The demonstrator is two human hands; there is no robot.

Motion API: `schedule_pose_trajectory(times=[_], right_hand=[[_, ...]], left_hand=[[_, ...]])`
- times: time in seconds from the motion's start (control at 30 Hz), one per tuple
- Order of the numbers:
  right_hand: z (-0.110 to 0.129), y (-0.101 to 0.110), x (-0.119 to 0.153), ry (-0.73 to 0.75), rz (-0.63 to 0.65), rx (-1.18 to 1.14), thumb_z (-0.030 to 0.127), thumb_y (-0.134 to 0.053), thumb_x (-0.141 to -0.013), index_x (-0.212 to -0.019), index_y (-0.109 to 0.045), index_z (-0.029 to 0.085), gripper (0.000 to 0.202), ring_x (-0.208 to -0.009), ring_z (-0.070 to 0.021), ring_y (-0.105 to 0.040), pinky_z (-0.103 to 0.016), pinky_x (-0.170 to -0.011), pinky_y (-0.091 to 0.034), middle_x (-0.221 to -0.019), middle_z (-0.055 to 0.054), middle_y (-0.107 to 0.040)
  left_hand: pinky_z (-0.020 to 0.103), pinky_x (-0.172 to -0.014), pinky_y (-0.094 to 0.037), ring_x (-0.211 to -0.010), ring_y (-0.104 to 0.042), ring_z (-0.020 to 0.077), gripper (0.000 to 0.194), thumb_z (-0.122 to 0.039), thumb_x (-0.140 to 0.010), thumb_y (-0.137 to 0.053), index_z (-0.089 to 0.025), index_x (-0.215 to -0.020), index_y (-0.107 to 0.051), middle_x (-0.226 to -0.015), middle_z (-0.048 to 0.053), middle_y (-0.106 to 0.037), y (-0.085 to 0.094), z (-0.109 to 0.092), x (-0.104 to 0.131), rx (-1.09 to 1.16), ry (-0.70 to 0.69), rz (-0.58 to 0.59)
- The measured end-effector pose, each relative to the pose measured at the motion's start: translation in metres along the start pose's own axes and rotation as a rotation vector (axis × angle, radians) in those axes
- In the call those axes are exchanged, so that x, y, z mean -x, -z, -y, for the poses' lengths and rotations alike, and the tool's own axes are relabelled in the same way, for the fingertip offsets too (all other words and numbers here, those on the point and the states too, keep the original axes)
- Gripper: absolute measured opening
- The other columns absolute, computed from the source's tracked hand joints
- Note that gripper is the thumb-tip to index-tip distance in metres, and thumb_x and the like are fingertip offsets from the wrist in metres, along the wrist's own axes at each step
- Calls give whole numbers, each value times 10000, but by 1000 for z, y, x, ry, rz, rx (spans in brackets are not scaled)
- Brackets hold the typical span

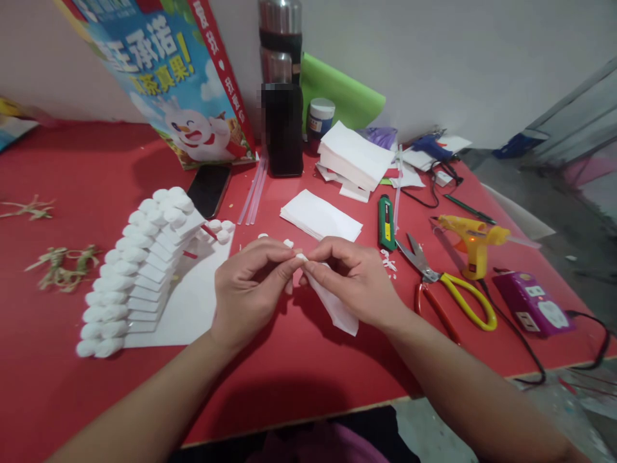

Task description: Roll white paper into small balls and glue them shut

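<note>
A folded white paper strip (332, 302) hangs down at a slant between my hands, over the red table. The thumb and fingertips of my left hand (253, 289) pinch its small bunched upper end. My right hand (357, 276) grips the same strip just beside that end, and the two sets of fingertips nearly touch. To the left, a curved row of white pieces with rounded, padded ends (116, 289) lies partly on a white sheet (187, 315). Small white wads (222, 230) rest near the sheet's far corner. Beyond my hands is a stack of white paper strips (321, 215).
On the right are scissors (434, 276), red-handled pliers (438, 315), a green cutter (386, 222), a yellow glue gun (475, 241) and a purple power socket (533, 305) with cords. Behind stand a printed bag (168, 77), a phone (283, 132) and a flask (280, 32).
</note>
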State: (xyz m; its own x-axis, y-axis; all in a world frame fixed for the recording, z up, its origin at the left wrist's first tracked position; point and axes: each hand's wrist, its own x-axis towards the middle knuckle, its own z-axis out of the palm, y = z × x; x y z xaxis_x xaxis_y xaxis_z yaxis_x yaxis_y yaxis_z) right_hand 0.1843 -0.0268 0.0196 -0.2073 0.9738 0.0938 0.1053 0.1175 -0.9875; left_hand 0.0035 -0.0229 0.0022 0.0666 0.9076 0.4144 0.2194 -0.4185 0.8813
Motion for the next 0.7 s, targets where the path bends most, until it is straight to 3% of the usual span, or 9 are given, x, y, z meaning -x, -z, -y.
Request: schedule_pose_trajectory(times=[0.23,0.4,0.57,0.7], right_hand=[[-5,-2,-1,-70,-29,-118,359,-763,-922,-886,-715,201,169,-727,-161,-691,-309,-693,-527,-778,-18,-748],[-5,-10,0,-176,-94,-189,382,-799,-881,-843,-698,197,214,-680,-177,-719,-309,-667,-556,-704,-25,-757],[-5,-15,1,-120,-135,-160,328,-786,-878,-882,-750,189,144,-737,-160,-716,-288,-687,-562,-814,-35,-784],[-9,-12,0,-87,-134,-155,353,-770,-909,-861,-747,186,175,-735,-155,-713,-292,-705,-565,-795,-32,-773]], left_hand=[[234,-504,-534,-549,-648,78,148,-95,-940,-725,-213,-961,-810,-892,8,-734,-3,1,2,73,-60,-10],[252,-768,-620,-863,-762,160,154,-42,-898,-741,-163,-963,-810,-905,58,-797,-5,6,2,-198,-294,-75],[246,-790,-628,-870,-776,172,121,-30,-872,-755,-117,-943,-799,-939,105,-811,-6,10,3,-356,-428,-132],[269,-849,-636,-925,-778,183,160,-12,-885,-732,-118,-985,-798,-1000,117,-815,-8,10,5,-347,-436,-105]])
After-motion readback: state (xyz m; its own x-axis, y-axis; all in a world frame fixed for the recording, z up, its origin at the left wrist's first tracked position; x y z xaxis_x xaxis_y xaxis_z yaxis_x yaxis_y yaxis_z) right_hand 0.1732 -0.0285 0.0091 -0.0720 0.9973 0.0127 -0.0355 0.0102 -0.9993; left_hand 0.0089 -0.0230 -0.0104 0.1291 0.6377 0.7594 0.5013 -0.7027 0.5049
